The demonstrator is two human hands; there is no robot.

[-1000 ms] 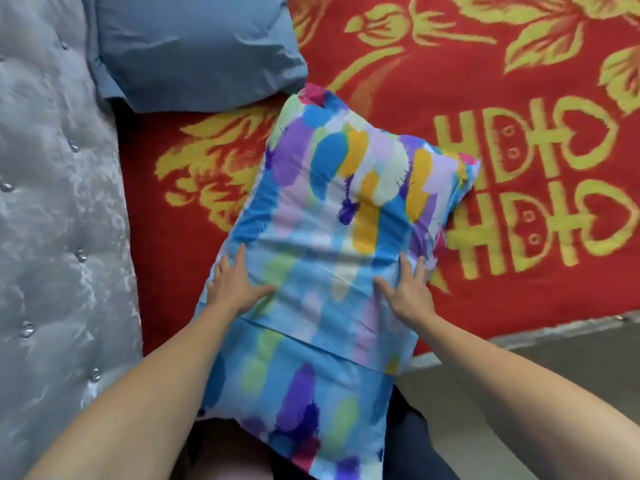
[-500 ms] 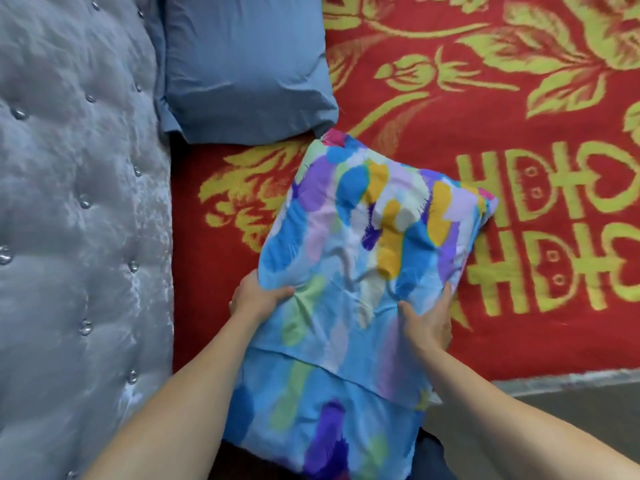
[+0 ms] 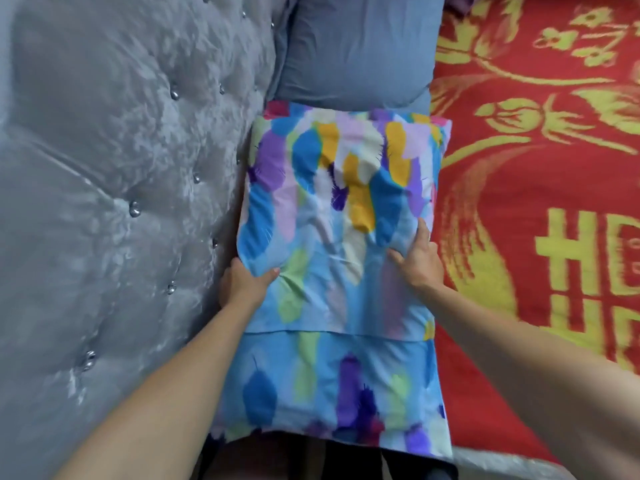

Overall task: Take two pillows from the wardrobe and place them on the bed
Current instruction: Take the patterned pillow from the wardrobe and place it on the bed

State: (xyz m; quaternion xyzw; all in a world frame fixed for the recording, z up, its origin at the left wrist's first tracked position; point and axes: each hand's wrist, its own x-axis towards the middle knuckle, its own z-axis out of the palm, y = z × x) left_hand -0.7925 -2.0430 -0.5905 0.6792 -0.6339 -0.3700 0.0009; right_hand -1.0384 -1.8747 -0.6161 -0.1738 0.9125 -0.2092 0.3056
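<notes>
Settling the patterned pillow (image 3: 339,237) on the bed (image 3: 536,202)
My left hand (image 3: 244,284) grips its left edge; my right hand (image 3: 420,259) lies on its right side, hold unclear. It touches the blue pillow (image 3: 353,46) beside the headboard (image 3: 121,168); I'd press it flat, then release.

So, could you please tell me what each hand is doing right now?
Left hand: grips the colourful pillow by its left edge.
Right hand: open, pressing flat on the pillow.
</notes>
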